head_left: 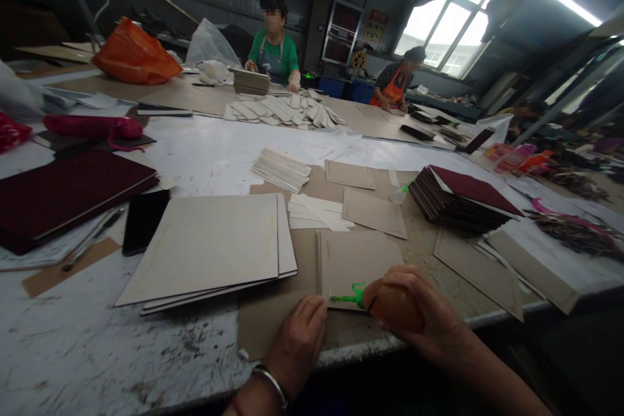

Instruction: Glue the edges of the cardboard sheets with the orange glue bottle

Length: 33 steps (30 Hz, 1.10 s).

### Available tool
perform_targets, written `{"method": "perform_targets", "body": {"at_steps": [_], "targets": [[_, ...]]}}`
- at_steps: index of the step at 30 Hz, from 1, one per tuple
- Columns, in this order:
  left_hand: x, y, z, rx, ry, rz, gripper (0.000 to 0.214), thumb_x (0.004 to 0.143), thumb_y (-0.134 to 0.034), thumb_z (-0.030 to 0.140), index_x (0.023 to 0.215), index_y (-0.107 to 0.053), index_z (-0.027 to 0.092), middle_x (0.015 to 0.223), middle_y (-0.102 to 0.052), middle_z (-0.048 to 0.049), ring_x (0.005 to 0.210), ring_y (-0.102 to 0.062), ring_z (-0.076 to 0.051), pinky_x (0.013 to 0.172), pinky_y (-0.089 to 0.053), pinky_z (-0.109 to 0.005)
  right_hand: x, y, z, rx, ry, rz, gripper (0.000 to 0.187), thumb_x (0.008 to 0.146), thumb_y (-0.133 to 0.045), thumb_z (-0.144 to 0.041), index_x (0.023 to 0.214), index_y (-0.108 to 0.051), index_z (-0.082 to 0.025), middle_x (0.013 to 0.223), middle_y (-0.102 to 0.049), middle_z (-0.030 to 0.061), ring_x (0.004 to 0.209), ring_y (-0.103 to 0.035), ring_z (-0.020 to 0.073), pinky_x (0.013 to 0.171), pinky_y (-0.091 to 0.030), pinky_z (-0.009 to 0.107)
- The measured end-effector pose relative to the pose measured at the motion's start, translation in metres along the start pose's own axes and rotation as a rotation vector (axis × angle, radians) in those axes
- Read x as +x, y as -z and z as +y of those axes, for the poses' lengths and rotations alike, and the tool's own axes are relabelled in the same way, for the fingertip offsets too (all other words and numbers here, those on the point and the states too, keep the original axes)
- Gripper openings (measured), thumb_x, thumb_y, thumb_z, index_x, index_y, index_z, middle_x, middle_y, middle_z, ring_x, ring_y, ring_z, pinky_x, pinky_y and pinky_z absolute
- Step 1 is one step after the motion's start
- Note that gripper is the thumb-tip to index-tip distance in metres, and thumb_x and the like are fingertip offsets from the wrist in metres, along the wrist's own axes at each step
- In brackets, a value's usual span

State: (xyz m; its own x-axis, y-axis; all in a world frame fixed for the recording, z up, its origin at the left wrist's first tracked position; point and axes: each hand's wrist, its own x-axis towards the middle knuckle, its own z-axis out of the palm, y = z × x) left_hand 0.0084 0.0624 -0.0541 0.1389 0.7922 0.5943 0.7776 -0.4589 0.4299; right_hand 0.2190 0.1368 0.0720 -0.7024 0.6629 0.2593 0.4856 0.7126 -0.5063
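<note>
My right hand point(414, 312) is wrapped round an orange squeeze bottle point(394, 309) whose green nozzle point(347, 298) touches the near edge of a brown cardboard panel point(358, 260). My left hand point(298, 338), a metal bangle on its wrist, lies on the brown paper just left of the nozzle, fingers curled down against the panel's lower left corner. A thin strip runs along the panel's left edge.
A stack of grey boards point(209, 250) lies left of the panel. White strips point(283, 169), loose brown panels point(373, 211) and a stack of maroon covers point(461, 198) lie beyond. A black phone point(143, 221) and maroon folder point(63, 195) sit left. Two people work at the far side.
</note>
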Motion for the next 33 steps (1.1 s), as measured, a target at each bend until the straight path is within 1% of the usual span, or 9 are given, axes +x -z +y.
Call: {"method": "perform_targets", "body": {"at_steps": [4,7,10,13,18,26,33], "targets": [[0.000,0.002,0.001,0.000,-0.010,-0.016,0.029,0.088,-0.037,0.006,0.108,-0.057,0.010,0.102,-0.063,-0.0121,0.099,-0.060,-0.020,0.089,-0.055,-0.035,-0.005,-0.001,-0.001,0.013,-0.043,0.009,0.042,0.078,-0.064,-0.020,0.114,-0.042,-0.028,0.107,-0.052,0.0055,0.101,-0.053,0.0211,0.088,-0.044,0.035],[0.001,0.003,0.001,0.008,-0.023,-0.019,0.027,0.089,-0.037,0.007,0.106,-0.058,0.009,0.101,-0.063,-0.0126,0.099,-0.060,-0.020,0.089,-0.055,-0.034,-0.009,-0.001,0.000,0.017,-0.042,0.029,0.041,0.079,-0.063,-0.021,0.113,-0.043,-0.028,0.105,-0.053,0.0049,0.101,-0.053,0.0210,0.088,-0.044,0.036],[0.000,0.003,0.000,0.021,-0.028,-0.019,0.027,0.090,-0.035,0.008,0.106,-0.057,0.009,0.102,-0.063,-0.0125,0.099,-0.060,-0.020,0.089,-0.054,-0.035,-0.015,0.003,0.002,0.007,-0.047,0.050,0.039,0.080,-0.063,-0.022,0.112,-0.044,-0.029,0.104,-0.053,0.0044,0.099,-0.053,0.0207,0.088,-0.044,0.035],[-0.001,0.003,-0.001,0.031,-0.039,-0.020,0.028,0.091,-0.034,0.009,0.106,-0.057,0.010,0.102,-0.063,-0.0120,0.100,-0.060,-0.020,0.089,-0.055,-0.036,-0.024,0.010,0.005,-0.015,-0.081,0.074,0.038,0.079,-0.064,-0.024,0.111,-0.044,-0.029,0.104,-0.054,0.0044,0.099,-0.053,0.0213,0.087,-0.045,0.036],[0.000,0.004,-0.001,0.025,-0.057,-0.018,0.027,0.091,-0.035,0.010,0.105,-0.058,0.011,0.101,-0.063,-0.0111,0.099,-0.060,-0.020,0.088,-0.055,-0.036,-0.045,0.020,0.011,-0.068,-0.170,0.131,0.033,0.080,-0.063,-0.027,0.108,-0.047,-0.028,0.102,-0.055,0.0041,0.097,-0.055,0.0219,0.085,-0.046,0.036],[0.003,0.008,-0.002,0.058,-0.103,0.015,0.026,0.093,-0.036,0.015,0.106,-0.058,0.015,0.101,-0.063,-0.0080,0.098,-0.061,-0.017,0.087,-0.055,-0.032,-0.083,0.038,0.032,-0.179,-0.306,0.214,0.038,0.077,-0.066,-0.035,0.109,-0.046,-0.027,0.105,-0.056,0.0052,0.097,-0.057,0.0239,0.086,-0.047,0.038],[0.004,0.008,-0.003,0.096,-0.143,0.012,0.027,0.094,-0.034,0.016,0.106,-0.059,0.014,0.101,-0.064,-0.0077,0.098,-0.061,-0.017,0.088,-0.054,-0.030,-0.114,0.050,0.049,-0.266,-0.387,0.261,0.041,0.077,-0.066,-0.039,0.111,-0.046,-0.027,0.106,-0.055,0.0044,0.100,-0.056,0.0234,0.089,-0.046,0.038]]}}
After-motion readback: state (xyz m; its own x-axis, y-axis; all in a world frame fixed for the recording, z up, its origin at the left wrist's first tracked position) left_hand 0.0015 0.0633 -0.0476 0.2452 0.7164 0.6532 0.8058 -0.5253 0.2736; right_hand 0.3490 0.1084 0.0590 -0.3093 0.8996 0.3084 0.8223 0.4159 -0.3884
